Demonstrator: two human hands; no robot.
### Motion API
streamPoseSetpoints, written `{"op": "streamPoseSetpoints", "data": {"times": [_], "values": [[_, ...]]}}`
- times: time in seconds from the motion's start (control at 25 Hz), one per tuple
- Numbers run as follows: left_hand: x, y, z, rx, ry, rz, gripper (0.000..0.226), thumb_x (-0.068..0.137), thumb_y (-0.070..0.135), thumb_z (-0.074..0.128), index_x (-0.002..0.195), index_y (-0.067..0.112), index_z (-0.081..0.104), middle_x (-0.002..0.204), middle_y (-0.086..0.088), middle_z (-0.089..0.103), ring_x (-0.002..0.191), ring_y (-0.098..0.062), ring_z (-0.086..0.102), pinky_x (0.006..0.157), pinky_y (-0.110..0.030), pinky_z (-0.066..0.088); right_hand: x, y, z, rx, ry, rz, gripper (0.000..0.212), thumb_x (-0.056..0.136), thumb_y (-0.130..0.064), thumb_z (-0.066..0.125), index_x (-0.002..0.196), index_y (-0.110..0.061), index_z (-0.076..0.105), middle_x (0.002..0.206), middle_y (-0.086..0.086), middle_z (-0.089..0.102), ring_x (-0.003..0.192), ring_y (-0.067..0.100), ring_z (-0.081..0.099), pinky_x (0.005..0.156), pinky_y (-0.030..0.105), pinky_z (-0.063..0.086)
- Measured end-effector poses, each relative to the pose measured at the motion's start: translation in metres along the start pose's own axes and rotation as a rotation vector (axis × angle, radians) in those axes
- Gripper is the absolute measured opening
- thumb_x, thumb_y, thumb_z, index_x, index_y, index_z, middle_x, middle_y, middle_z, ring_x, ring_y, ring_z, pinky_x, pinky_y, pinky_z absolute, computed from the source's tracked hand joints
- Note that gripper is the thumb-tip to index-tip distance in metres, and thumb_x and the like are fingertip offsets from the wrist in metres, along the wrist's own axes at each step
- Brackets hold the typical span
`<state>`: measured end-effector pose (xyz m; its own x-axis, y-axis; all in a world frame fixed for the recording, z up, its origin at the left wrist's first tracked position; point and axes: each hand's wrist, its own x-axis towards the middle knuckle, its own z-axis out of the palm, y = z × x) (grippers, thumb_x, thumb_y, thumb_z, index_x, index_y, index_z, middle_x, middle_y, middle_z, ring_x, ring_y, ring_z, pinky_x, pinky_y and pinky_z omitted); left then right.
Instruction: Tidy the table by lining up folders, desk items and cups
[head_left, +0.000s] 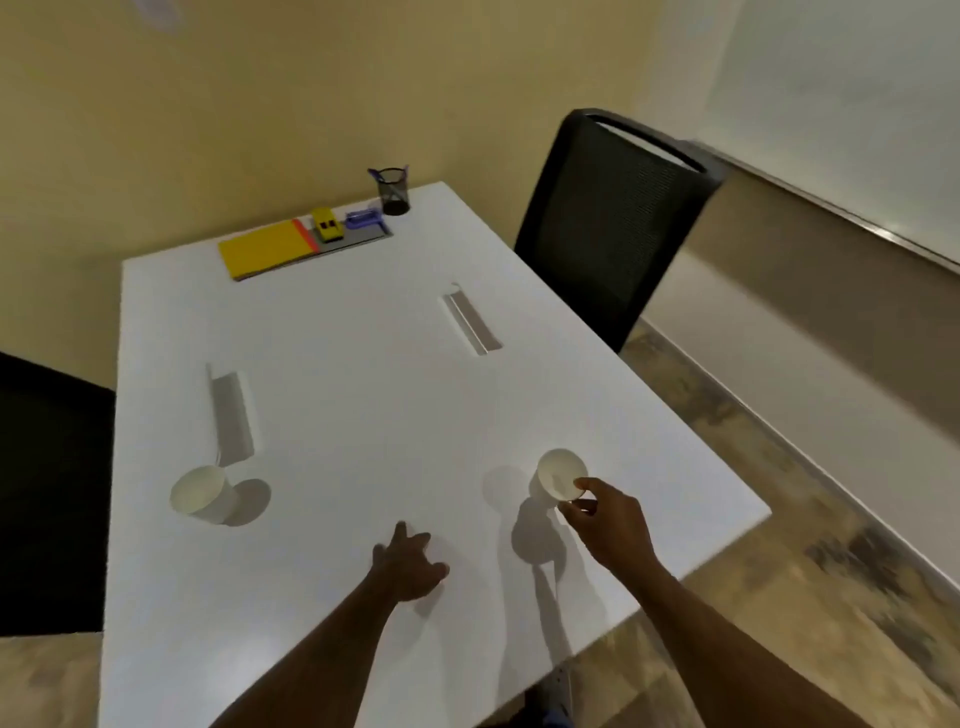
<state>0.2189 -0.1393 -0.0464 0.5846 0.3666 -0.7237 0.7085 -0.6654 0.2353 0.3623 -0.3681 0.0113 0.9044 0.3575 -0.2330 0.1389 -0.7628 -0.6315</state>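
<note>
White bench (363, 338) under beige walls. Toward its near left corner stands a paper cup (200, 493). At the far edge lie a yellow folder (265, 249), a yellow stapler (326, 224), a purple item (363, 217) and a mesh pen holder (393, 191). Left hand (408, 566) rests open, fingers spread, by the near edge; right hand (605, 512) pinches a second cup (558, 473) near the right edge.
</note>
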Motion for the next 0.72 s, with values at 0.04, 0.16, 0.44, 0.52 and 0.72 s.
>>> {"op": "streamPoseSetpoints", "data": {"times": [0.04,0.16,0.44,0.52,0.72], "values": [[0.008,0.006,-0.003,0.011,0.000,-0.038,0.077,0.092,0.056,0.046,0.155,0.023,0.015,0.164,-0.012,-0.011,0.150,-0.037,0.004,0.121,-0.044,0.004,0.028,-0.002,-0.001,0.004,-0.016,-0.018,0.043,0.085,-0.030,0.070,0.123,-0.012,0.061,0.112,0.005,0.073,0.096,0.010,0.071,0.073,0.014,0.044],[0.025,0.025,-0.015,0.021,-0.024,-0.123,0.084,0.088,0.060,0.050,0.155,0.029,0.010,0.162,-0.013,-0.017,0.149,-0.041,0.008,0.121,-0.049,0.002,0.104,-0.008,-0.002,0.022,-0.046,-0.075,0.043,0.085,-0.027,0.070,0.122,-0.009,0.061,0.114,0.009,0.072,0.097,0.015,0.071,0.074,0.016,0.044],[0.034,0.034,-0.025,-0.036,-0.062,-0.202,0.084,0.087,0.062,0.049,0.155,0.032,0.008,0.163,-0.010,-0.018,0.149,-0.040,0.013,0.122,-0.048,0.006,0.233,-0.041,0.014,0.008,-0.089,-0.169,0.044,0.085,-0.023,0.067,0.124,-0.005,0.058,0.114,0.016,0.070,0.104,0.028,0.067,0.087,0.032,0.049],[0.034,0.037,-0.021,-0.061,-0.054,-0.228,0.086,0.086,0.063,0.050,0.155,0.032,0.008,0.163,-0.006,-0.018,0.148,-0.046,0.007,0.121,-0.049,0.010,0.256,-0.049,0.020,-0.010,-0.099,-0.185,0.046,0.084,-0.022,0.067,0.125,-0.004,0.058,0.115,0.018,0.069,0.107,0.031,0.065,0.090,0.034,0.048],[0.026,0.042,-0.016,-0.110,-0.051,-0.247,0.089,0.085,0.061,0.053,0.155,0.032,0.008,0.163,-0.002,-0.018,0.148,-0.044,0.007,0.121,-0.050,0.016,0.263,-0.052,0.020,-0.126,-0.119,-0.248,0.064,0.085,-0.027,0.067,0.141,-0.013,0.040,0.136,0.015,0.055,0.124,0.032,0.053,0.100,0.042,0.043]]}}
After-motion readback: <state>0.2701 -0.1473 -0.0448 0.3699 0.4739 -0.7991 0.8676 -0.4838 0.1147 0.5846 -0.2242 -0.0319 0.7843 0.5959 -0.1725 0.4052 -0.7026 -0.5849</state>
